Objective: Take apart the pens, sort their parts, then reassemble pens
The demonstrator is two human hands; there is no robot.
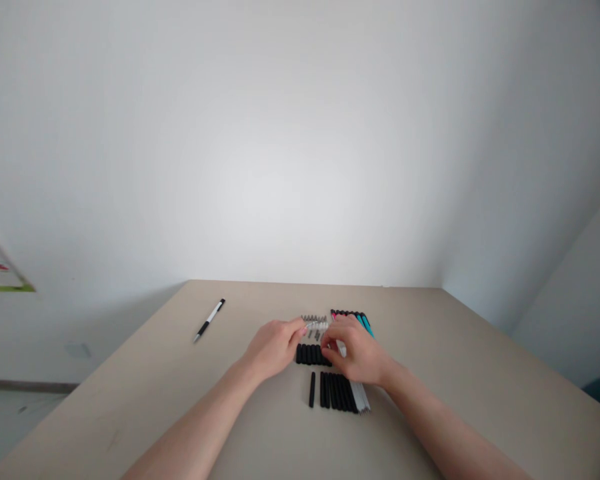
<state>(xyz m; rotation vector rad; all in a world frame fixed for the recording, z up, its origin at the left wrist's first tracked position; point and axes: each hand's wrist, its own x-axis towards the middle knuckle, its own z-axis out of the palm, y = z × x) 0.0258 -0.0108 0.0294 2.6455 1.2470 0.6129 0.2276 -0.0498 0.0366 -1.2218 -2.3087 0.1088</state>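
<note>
My left hand point(276, 345) has its thumb and fingers pinched together beside a row of silver cone-shaped tips point(314, 318); what it holds, if anything, is too small to make out. To its right, my right hand point(356, 351) curls with thumb and forefinger brought together over the end of a row of short black grips point(308, 354). Anything between those fingertips is hidden. Small springs point(317, 335) and whitish pieces point(322, 326) lie between the hands. Nearer me are several black pen barrels point(337, 392), with one black barrel point(312, 390) apart on the left.
White pen refills point(360, 397) lie right of the black barrels, partly under my right hand. Behind that hand sit pen parts with black ends and teal bodies point(366, 325). A white-and-black pen point(209, 321) rests at the left on the beige table point(150, 400). A wall point(300, 147) stands behind.
</note>
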